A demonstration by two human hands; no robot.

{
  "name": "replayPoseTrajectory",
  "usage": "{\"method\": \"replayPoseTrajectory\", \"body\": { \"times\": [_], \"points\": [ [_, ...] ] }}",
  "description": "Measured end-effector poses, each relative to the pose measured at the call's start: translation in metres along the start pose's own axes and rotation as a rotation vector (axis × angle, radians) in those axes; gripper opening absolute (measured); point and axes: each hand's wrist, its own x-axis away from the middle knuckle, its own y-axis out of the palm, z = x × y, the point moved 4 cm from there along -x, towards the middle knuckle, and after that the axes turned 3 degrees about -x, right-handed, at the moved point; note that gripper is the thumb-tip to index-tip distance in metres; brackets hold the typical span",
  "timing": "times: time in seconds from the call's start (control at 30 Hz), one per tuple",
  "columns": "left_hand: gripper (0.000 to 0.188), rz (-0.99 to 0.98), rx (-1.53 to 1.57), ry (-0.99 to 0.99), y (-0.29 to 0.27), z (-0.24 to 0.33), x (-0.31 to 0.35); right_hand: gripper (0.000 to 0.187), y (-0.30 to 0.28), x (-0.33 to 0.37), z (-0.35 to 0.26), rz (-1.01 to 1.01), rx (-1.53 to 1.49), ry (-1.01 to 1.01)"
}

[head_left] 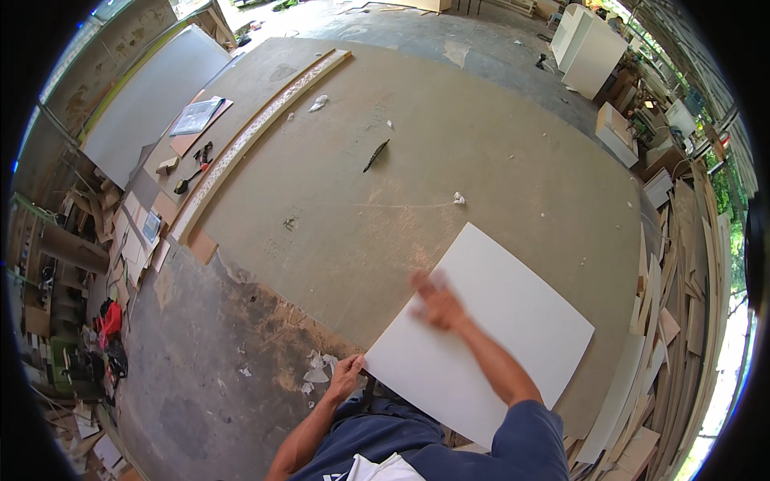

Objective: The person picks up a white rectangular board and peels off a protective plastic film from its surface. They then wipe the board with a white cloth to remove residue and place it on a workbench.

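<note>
A white rectangular panel (505, 321) lies at a slant on the near right of a large tan board surface, its near edge reaching out toward my body. The left corner of the panel is pinched by my left hand (347, 377), thumb on top. Over the panel's left edge is my right hand (435, 301), smeared by motion, so its fingers cannot be made out. Whether it touches the panel I cannot tell. Sawdust (401, 224) is scattered on the tan surface just beyond.
A long pale wooden strip (257, 132) runs along the left side of the tan board surface (481, 120). A dark pen-like object (375, 155) and crumpled white scraps (459, 198) lie farther off. Stacked timber offcuts (682, 264) line the right side.
</note>
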Motion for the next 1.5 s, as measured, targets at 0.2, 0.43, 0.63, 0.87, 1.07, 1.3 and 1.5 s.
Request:
{"method": "replayPoseTrajectory", "body": {
  "times": [0.2,0.43,0.63,0.87,1.07,1.3,1.5],
  "points": [
    [0.035,0.013,-0.06,-0.072,-0.005,0.028,0.009,0.082,-0.091,0.095,0.209,0.442,0.231,1.146],
    [0.038,-0.057,-0.16,-0.017,-0.002,0.026,0.001,0.081,-0.039,0.059,0.074,0.612,0.054,0.392],
    [0.04,-0.229,-0.38,-0.006,-0.014,0.05,-0.008,0.082,-0.036,0.127,0.112,0.5,0.044,0.546],
    [0.042,-0.139,-0.304,0.018,-0.004,0.04,-0.007,0.072,-0.054,0.552,0.138,0.377,0.238,2.475],
    [0.044,0.005,-0.372,0.174,-0.001,0.018,-0.004,0.074,0.025,0.341,0.07,1.135,0.067,1.132],
    [0.045,-0.069,-0.404,0.125,-0.006,0.032,-0.013,0.081,0.034,0.05,-0.057,0.422,-0.103,0.286],
    [0.047,-0.071,-0.339,0.139,-0.011,0.024,-0.011,0.078,0.029,0.342,0.112,0.958,0.061,0.938]
  ]
}}
